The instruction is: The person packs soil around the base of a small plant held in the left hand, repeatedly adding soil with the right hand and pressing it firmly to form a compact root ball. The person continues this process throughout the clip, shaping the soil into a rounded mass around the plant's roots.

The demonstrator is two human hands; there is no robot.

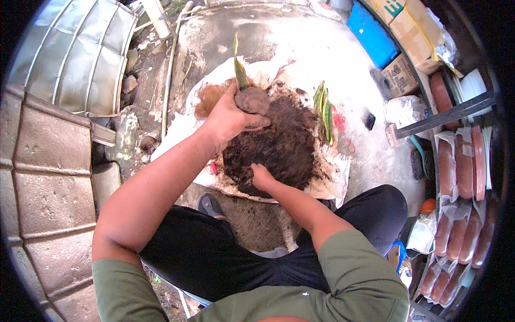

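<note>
My left hand grips a round ball of soil above the far side of a dark heap of potting soil. A single upright snake plant leaf, green with yellow edges, rises from behind the ball; where it joins is hidden. Low in the near part of the heap is my right hand, its fingers sunk out of sight in the soil. The heap lies on a soiled white woven sack. To its right rests a bunch of snake plant leaves.
Brown fibre lies at the heap's far left, a small red object at its near left. Red rubber bands and a black object are rightward. Shelves with brown plastic-wrapped trays border the right; a bamboo pole lies left.
</note>
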